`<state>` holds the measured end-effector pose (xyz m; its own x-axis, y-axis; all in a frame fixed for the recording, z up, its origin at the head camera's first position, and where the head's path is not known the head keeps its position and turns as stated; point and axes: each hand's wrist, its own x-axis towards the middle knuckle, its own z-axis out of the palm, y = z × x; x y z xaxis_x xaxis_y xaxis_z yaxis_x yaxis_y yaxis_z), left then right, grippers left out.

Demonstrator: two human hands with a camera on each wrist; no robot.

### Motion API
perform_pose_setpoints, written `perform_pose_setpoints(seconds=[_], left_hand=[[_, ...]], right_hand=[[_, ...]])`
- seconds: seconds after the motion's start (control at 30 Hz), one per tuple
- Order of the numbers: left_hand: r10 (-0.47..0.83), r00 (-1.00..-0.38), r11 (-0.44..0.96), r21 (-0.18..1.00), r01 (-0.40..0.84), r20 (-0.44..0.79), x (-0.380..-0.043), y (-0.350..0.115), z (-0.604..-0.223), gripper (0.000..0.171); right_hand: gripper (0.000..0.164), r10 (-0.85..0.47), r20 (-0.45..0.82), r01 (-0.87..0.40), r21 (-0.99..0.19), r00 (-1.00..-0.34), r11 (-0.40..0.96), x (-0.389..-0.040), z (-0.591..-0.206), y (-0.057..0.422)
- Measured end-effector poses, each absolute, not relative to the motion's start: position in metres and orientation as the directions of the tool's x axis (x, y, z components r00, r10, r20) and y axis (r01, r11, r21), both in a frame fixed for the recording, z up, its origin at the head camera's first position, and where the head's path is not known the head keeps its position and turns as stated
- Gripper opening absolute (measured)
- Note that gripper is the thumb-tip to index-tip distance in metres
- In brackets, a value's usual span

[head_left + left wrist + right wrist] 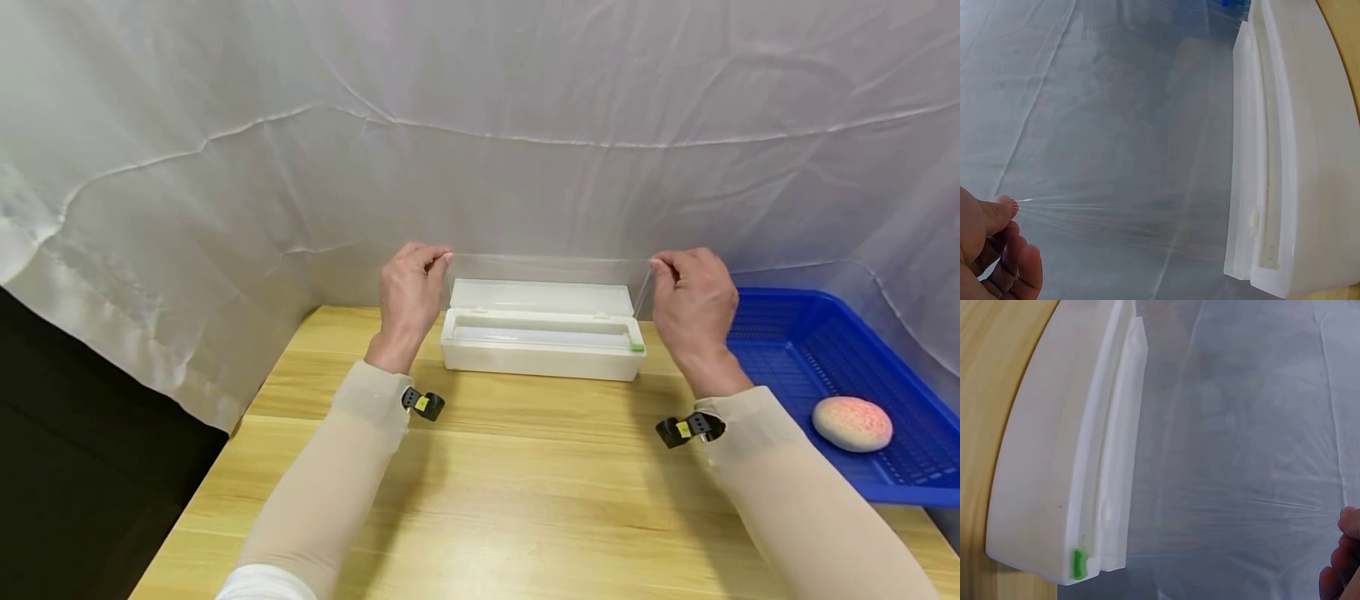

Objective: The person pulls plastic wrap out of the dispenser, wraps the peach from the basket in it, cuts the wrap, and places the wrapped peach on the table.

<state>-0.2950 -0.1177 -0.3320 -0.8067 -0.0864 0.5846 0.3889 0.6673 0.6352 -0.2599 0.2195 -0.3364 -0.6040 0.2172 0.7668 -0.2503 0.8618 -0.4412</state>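
A sheet of clear plastic wrap [1116, 209] stretches up from a white wrap dispenser box [543, 364] at the table's back. My left hand [411, 292] pinches one top corner of the film between thumb and forefinger. At the other corner, my right hand [693, 304] pinches it the same way. Fine creases fan out from both pinches in the wrist views. The box's lid [540, 296] stands raised behind it, and a pale roll [540, 337] shows inside. A small green slider [1079, 564] sits at the box's right end.
On the right stands a blue plastic basket [810, 304] with a pinkish, speckled peach-like object [852, 423] in it. A grey fabric curtain [525, 192] hangs behind the wooden table [510, 500] and along its left side.
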Motion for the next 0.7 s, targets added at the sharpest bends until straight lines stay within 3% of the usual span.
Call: perform_pose_setpoints(seconds=[0.7], left_hand=[[-0.121,-0.734,0.624,0.626,0.467,0.668,-0.281,-0.123,-0.311,0.022]], right_hand=[[0.028,0.234,0.833,-0.342,-0.439,-0.502,0.831,-0.245,-0.309,0.213]])
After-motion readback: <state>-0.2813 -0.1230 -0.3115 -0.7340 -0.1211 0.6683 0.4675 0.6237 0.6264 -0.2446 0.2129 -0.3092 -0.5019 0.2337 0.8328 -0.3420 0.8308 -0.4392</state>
